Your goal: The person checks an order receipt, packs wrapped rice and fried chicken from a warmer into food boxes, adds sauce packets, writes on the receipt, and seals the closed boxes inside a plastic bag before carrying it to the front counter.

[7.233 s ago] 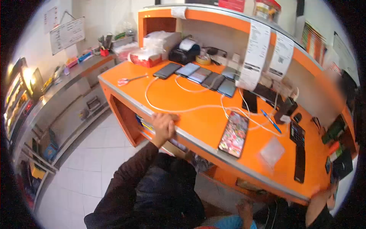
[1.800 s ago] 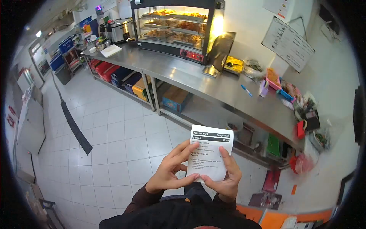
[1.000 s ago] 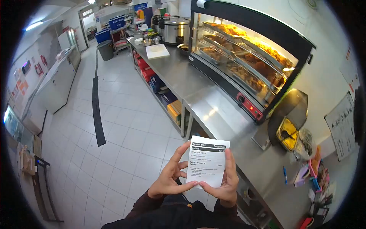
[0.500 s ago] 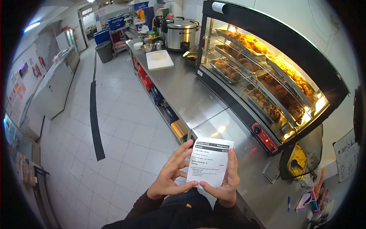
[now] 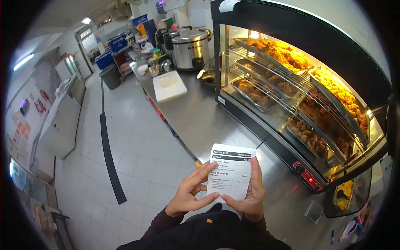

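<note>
A printed paper order receipt [image 5: 230, 177] is held upright in front of my body, its text side facing me. My left hand [image 5: 193, 191] grips its left side, with the thumb on the lower edge and the fingertips over the left edge. Along the right edge, my right hand [image 5: 248, 191] has its fingers behind the paper and its thumb pressed on the lower front. Both thumb tips sit close together at the bottom. The steel counter [image 5: 196, 121] lies just beyond the receipt.
On the counter's right stands a lit glass food warmer [image 5: 283, 106] with trays of fried chicken [image 5: 287, 54]. Farther back are a white cutting board [image 5: 170, 92], a large rice cooker [image 5: 190, 50] and metal bowls [image 5: 154, 68]. A container of yellow food [image 5: 342, 196] sits at the right.
My view has shifted toward the counter and warmer, which appear larger. My left fingers have closed in onto the receipt's left edge; my right hand still holds it.
</note>
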Action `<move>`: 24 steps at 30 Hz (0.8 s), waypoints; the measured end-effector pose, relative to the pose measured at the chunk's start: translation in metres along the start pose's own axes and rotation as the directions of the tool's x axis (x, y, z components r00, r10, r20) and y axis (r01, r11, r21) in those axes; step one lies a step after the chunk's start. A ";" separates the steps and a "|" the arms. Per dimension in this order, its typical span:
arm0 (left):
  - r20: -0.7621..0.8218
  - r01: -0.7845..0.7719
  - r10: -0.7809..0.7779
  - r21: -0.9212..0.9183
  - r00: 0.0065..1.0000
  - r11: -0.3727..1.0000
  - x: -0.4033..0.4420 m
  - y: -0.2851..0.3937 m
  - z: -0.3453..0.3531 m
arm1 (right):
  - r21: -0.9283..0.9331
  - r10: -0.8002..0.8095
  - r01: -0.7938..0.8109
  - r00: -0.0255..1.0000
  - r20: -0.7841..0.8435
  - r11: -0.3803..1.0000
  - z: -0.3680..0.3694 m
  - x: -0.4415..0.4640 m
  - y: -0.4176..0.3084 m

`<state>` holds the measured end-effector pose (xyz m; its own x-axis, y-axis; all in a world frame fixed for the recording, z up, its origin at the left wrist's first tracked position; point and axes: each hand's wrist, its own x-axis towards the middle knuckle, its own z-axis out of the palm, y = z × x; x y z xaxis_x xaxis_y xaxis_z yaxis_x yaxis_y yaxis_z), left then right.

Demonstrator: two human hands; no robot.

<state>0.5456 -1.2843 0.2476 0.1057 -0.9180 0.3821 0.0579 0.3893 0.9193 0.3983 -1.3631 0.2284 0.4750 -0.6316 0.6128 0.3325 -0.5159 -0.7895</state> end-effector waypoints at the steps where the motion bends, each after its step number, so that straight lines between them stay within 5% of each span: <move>1: 0.007 -0.024 0.024 0.066 1.000 0.998 0.012 -0.004 -0.006 | -0.003 0.010 -0.010 1.000 0.000 1.000 -0.002 0.011 0.007; 5: -0.004 -0.065 0.065 0.113 0.998 0.991 0.055 -0.016 -0.024 | -0.009 -0.004 0.004 1.000 0.005 1.000 -0.007 0.051 0.032; 8: 0.023 -0.082 0.081 0.056 0.996 0.995 0.077 -0.023 -0.031 | -0.178 -0.024 0.024 1.000 0.002 0.984 -0.013 0.065 0.039; 20: 0.297 -0.091 0.097 -0.036 0.950 0.995 0.168 -0.047 -0.065 | -0.346 0.029 -0.109 0.973 -0.228 0.932 -0.032 0.130 0.048; 24: 0.296 -0.101 0.120 -0.080 0.948 0.992 0.183 -0.047 -0.081 | -0.360 -0.068 -0.007 0.978 -0.196 0.933 -0.019 0.164 0.048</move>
<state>0.6423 -1.4645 0.2668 -0.1867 -0.8452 0.5008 0.1257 0.4850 0.8654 0.4762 -1.5026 0.2919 0.2829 -0.6962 0.6598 0.0137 -0.6848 -0.7286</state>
